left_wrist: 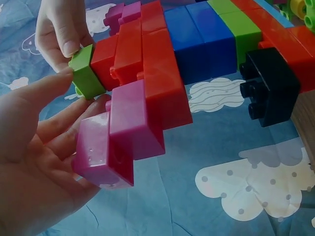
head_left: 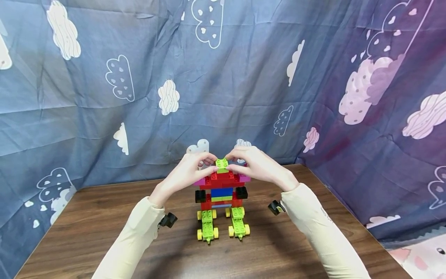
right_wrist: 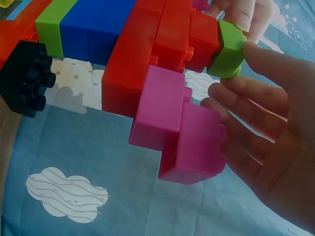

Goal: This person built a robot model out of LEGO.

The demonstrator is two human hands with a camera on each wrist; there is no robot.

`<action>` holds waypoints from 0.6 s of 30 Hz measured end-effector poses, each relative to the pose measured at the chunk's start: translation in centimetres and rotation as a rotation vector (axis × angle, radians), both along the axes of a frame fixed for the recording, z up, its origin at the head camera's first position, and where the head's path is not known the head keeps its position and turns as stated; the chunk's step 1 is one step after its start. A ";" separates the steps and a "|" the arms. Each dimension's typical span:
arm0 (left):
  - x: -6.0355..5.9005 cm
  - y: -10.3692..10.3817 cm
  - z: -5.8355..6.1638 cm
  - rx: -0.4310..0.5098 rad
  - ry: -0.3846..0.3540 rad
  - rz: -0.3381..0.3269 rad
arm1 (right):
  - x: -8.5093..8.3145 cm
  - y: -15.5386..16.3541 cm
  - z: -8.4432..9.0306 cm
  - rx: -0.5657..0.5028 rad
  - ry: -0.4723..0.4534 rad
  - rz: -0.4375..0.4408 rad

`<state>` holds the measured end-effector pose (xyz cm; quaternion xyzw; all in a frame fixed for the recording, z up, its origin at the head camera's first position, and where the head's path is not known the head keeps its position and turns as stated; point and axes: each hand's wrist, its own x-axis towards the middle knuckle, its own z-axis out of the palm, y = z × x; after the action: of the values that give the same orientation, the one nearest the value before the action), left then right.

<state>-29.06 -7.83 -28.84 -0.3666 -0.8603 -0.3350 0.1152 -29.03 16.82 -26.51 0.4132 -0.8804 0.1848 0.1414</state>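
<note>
where the brown wooden counter (head_left: 104,232) met a blue cloud-print cloth backdrop (head_left: 104,97), a brick figure (head_left: 221,193) stood upright on green wheeled feet. the left hand (head_left: 189,170) and right hand (head_left: 256,164) each pinched the green brick (head_left: 221,164) on top of the figure. no containers were visible.

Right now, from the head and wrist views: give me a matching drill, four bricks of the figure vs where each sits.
Things:
1. small green brick
2. magenta bricks
3. black brick
4. blue band

Places:
A. sticking out at the shoulder
B. on top, pinched by both hands
C. mid-torso
D. on the side, below the shoulder

Pairs: 1-B, 2-A, 3-D, 4-C
</note>
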 end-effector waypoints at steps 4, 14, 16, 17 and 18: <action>-0.2 -0.1 -0.1 0.006 -0.008 -0.005 | -0.1 -0.1 0.0 -0.029 -0.035 -0.001; -0.2 -0.1 -0.3 0.011 0.006 -0.007 | -0.3 -0.1 0.0 -0.042 -0.083 -0.008; -0.2 0.0 -0.3 0.013 0.010 -0.007 | -0.3 -0.1 0.0 -0.036 -0.082 -0.010; -0.2 0.0 -0.3 0.013 0.010 -0.005 | -0.4 -0.1 0.0 -0.032 -0.081 -0.012; -0.2 0.0 -0.3 0.012 0.011 -0.002 | -0.4 -0.1 0.0 -0.030 -0.082 -0.012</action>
<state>-29.25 -7.85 -29.17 -0.3686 -0.8572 -0.3384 0.1217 -29.43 16.72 -26.52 0.3979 -0.8850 0.2140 0.1125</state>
